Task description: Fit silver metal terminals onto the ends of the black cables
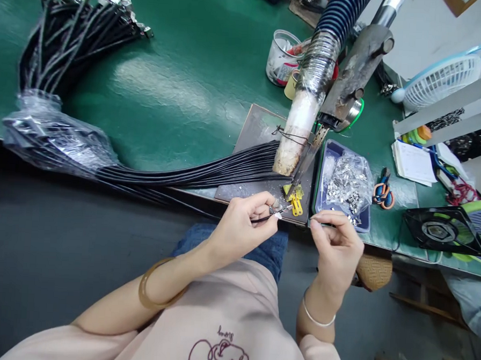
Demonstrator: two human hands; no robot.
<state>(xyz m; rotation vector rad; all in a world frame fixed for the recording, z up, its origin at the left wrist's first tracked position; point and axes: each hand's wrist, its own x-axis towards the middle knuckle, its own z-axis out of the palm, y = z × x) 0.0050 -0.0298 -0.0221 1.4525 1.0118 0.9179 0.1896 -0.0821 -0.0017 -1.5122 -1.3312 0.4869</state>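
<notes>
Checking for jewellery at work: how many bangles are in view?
2: an amber bangle up the arm from the left hand, and a silvery bangle at the wrist of the right hand.

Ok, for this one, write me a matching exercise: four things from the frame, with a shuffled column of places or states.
1. Left hand
2. Blue tray
3. Pliers
4. Black cable bundle

A. On the green table, right of the tray in the picture
B. Partly wrapped in clear plastic
C. Pinching a thin black cable
D. Containing many small metal parts

Pairs: 1-C, 2-D, 3-A, 4-B
</notes>
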